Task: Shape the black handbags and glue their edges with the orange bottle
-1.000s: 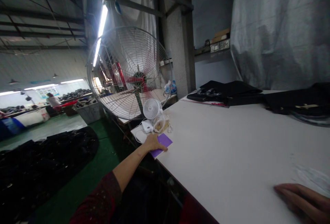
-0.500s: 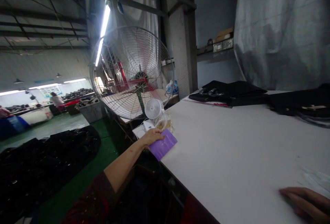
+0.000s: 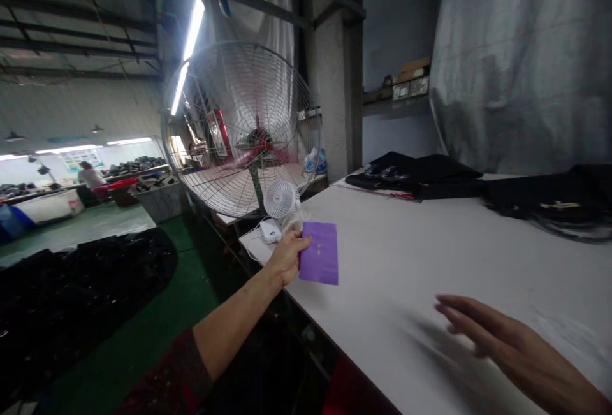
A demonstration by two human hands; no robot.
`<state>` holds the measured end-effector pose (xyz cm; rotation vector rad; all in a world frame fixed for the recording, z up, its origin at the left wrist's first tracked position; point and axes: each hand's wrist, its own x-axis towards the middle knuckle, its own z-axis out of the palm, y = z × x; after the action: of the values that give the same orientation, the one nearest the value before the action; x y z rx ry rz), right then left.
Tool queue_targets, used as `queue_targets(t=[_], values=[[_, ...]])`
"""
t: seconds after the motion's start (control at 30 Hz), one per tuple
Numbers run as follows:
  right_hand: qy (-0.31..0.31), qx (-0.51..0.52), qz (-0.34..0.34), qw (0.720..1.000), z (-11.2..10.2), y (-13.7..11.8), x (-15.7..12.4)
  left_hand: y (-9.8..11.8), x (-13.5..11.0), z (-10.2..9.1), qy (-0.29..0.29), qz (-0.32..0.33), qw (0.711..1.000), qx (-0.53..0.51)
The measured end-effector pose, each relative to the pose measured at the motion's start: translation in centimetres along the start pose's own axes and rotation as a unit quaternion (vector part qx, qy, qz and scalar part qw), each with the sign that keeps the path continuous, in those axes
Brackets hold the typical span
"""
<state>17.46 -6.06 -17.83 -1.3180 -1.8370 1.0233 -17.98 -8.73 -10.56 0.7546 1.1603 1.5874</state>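
A flat purple rectangular piece, with small gold marks near its middle, is pinched along its left edge by my left hand. Its material I cannot make out. My left hand holds it above the left edge of the white table. Above the tabletop at the lower right, my right hand is open and empty, fingers stretched toward the purple piece but apart from it. Close behind my left hand stand a small white fan and a white box-shaped device with a cable.
A large caged fan stands beyond the table's left corner. Black fabric pieces lie along the back. Clear plastic lies at the right. A dark heap covers the floor at left; a person is far off.
The purple piece has turned more upright and shifted slightly right in my left hand. My right hand has moved left and forward from the lower right corner, showing more of itself.
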Motion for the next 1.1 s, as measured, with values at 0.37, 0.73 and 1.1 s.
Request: queue_targets(t=[0.37, 0.73, 1.1], values=[[-0.134, 0.470, 0.070, 0.870, 9.5, -8.0, 2.6, -3.5, -4.6, 6.3, -0.041, -0.002, 0.995, -0.092], [-0.113, 0.621, 0.136, 0.763, 10.3, -5.8, 2.1, -6.2, -5.4, 6.5, -0.134, -0.037, 0.988, -0.074], [-0.045, 0.526, 0.040, 0.848, 11.1, -5.2, 2.2, -5.7, -6.1, 6.9, -0.118, 0.010, 0.993, -0.015]])
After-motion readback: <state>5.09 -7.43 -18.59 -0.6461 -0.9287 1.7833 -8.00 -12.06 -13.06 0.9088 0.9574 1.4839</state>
